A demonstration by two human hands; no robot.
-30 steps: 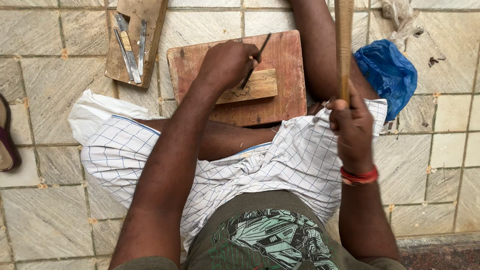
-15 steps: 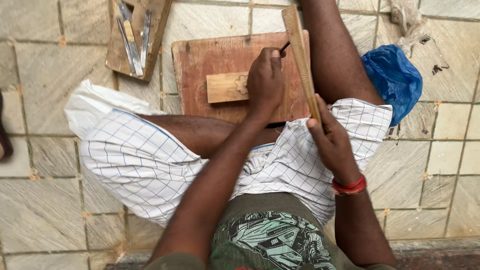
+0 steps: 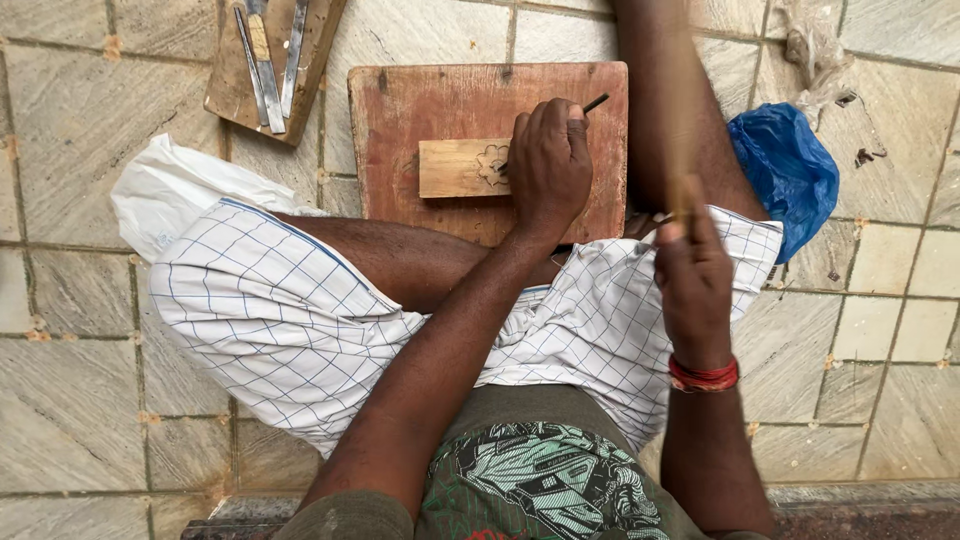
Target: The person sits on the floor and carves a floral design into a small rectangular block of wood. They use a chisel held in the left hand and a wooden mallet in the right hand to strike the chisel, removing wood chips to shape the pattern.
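Observation:
I sit cross-legged on a tiled floor behind a reddish wooden board. On it lies a small pale wood block with a flower carved at its right end. My left hand rests on that end, gripping a thin dark chisel whose tip meets the carving. My right hand, with a red band at the wrist, is raised over my right knee and holds a wooden stick mallet, blurred and pointing up.
A second small board at the upper left carries several metal carving tools. A blue plastic bag lies to the right, a white bag on the left, and a crumpled clear wrapper at the top right.
The mallet has swung from resting across the board's right side to upright above my knee. My left hand has shifted slightly right on the block, still holding the chisel.

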